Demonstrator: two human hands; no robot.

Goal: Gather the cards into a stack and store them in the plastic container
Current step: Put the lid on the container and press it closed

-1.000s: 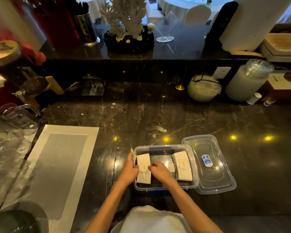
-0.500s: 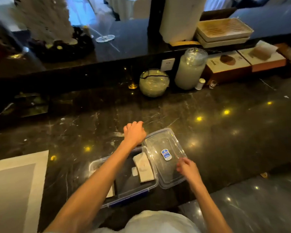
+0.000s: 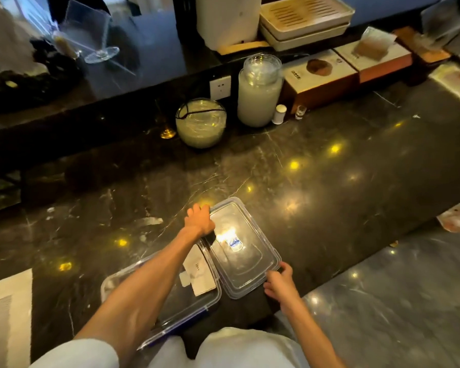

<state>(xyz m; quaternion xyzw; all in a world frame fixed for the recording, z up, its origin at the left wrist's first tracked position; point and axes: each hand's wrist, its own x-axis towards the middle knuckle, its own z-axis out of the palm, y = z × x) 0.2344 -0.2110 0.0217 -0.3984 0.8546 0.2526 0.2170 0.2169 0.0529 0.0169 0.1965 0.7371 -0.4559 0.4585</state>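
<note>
Clear plastic container (image 3: 133, 281) sits open on the dark marble counter (image 3: 316, 187), at its near edge, partly hidden under the left forearm. White cards (image 3: 199, 274) lie inside it against its right-hand wall; the top one shows a small printed word, and a smaller white tab pokes out beside them. How many cards there are cannot be told.

Clear lid (image 3: 243, 247) lies flat on the counter just right of the container, their long edges touching or overlapping slightly. A small blue-and-white label shows through the lid's middle, next to a bright glare spot.

Left hand (image 3: 199, 220) reaches across the container and curls over the lid's far left corner, fingers hooked on the rim. Right hand (image 3: 279, 284) grips the lid's near right corner, fingers bent around the edge. Both hands grasp the lid; it is not on the container.

Beyond the container, along the counter's back wall: a round glass bowl (image 3: 200, 123), a tall lidded glass jar (image 3: 259, 91), a wall socket (image 3: 220, 87) between them, and brown boxes (image 3: 319, 75) right of the jar. A pale placemat (image 3: 3, 309) lies left of the container.
</note>
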